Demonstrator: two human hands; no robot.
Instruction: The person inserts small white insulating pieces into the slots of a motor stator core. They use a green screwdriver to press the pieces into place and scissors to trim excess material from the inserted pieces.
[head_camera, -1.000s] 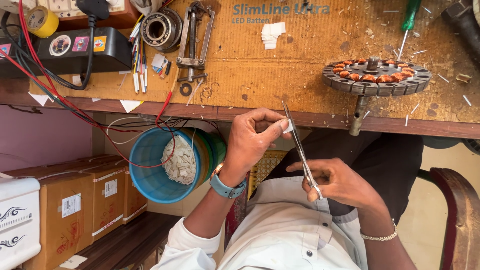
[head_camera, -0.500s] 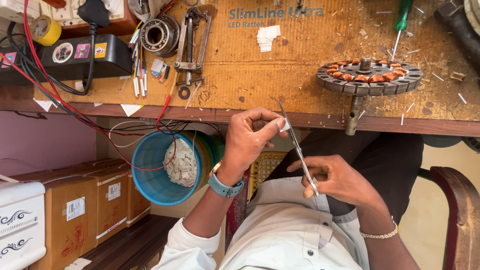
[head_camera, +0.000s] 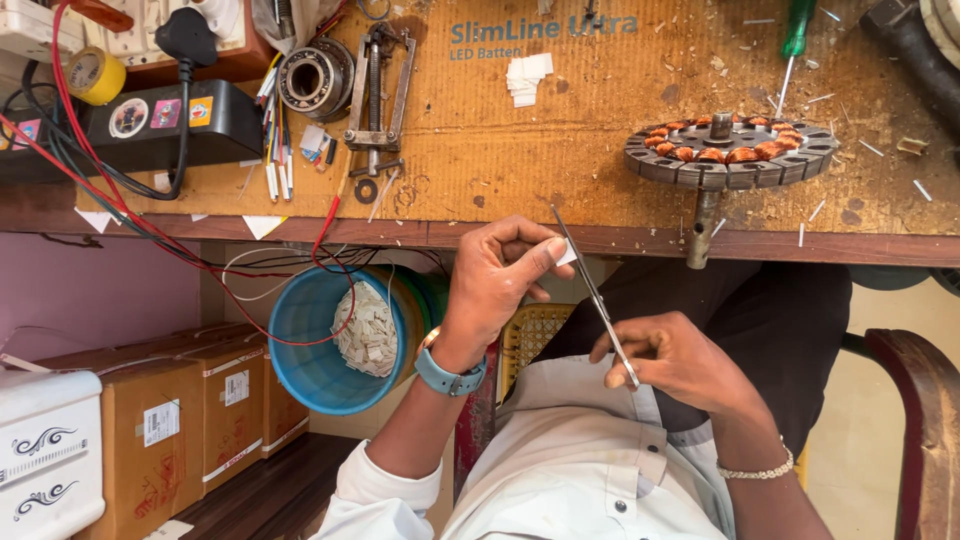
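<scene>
A small white paper slip (head_camera: 566, 252) is pinched between thumb and fingertips of the left hand (head_camera: 497, 283) just below the workbench's (head_camera: 520, 170) front edge — against the blades of scissors (head_camera: 596, 297), gripped by the right hand (head_camera: 672, 360).

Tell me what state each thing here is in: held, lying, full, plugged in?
left hand: pinching a small white paper piece
right hand: gripping the scissors, blades nearly closed by the paper
wound stator: lying flat on the wooden bench, shaft over the edge
blue bucket: under the bench, holding white paper slips
black plug: plugged into the socket board
green screwdriver: lying untouched
stack of paper pieces: resting on the bench
</scene>
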